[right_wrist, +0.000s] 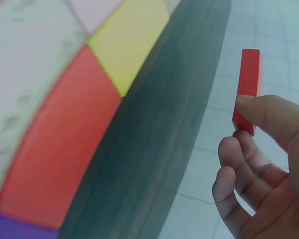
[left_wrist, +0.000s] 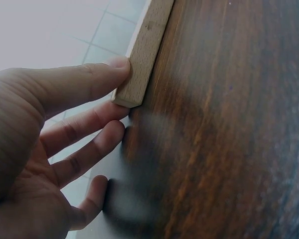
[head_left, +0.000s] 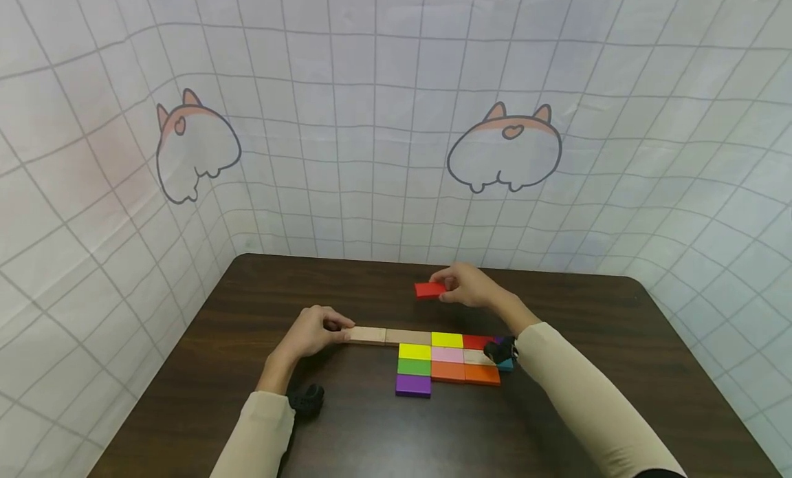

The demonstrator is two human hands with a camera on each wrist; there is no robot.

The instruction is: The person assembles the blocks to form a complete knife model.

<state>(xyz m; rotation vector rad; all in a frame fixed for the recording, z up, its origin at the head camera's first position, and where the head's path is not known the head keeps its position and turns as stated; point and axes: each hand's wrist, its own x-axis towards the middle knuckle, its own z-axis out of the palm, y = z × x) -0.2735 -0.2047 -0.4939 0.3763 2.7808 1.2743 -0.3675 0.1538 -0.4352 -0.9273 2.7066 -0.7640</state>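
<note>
My left hand (head_left: 312,332) is at the left end of a row of flat blocks, its thumb and index finger pinching the end of a plain wooden block (head_left: 366,335). In the left wrist view the thumb lies on the side of that block, which rests on the table. Beyond the row, my right hand (head_left: 471,285) holds a red block (head_left: 427,290) between thumb and fingers. The right wrist view shows this red block (right_wrist: 247,69) off the table, apart from the other blocks.
Coloured blocks lie edge to edge: a yellow one (head_left: 447,340), a green one (head_left: 414,366), a purple one (head_left: 413,386), an orange one (head_left: 482,375) and several others. The right wrist partly covers the group's right end. A grid-patterned curtain (head_left: 396,155) hangs behind the dark table (head_left: 346,437).
</note>
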